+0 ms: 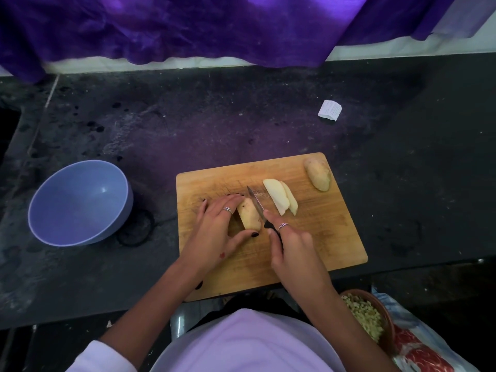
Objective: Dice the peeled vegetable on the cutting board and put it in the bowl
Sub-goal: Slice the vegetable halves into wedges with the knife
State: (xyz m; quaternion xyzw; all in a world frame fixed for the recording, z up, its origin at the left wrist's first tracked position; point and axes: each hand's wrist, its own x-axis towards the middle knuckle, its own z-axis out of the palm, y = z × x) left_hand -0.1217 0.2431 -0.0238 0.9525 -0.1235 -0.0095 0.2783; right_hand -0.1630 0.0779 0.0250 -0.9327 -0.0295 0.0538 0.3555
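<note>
A wooden cutting board (316, 245) lies on the dark counter. My left hand (217, 232) grips a peeled potato piece (249, 214) at the board's left, fingers and thumb curled round it. My right hand (291, 245) holds a black-handled knife (257, 202), its blade resting against the piece's right side. Two pale cut slices (280, 196) lie just right of the blade. Another potato half (318, 174) sits at the board's far right corner. An empty blue bowl (64, 224) stands to the left of the board.
A folded white paper scrap (330, 110) lies on the counter behind the board. A brown bowl of diced pieces (367, 315) sits below the counter edge at lower right, on a patterned cloth (424, 355). Purple fabric (214, 28) hangs along the back.
</note>
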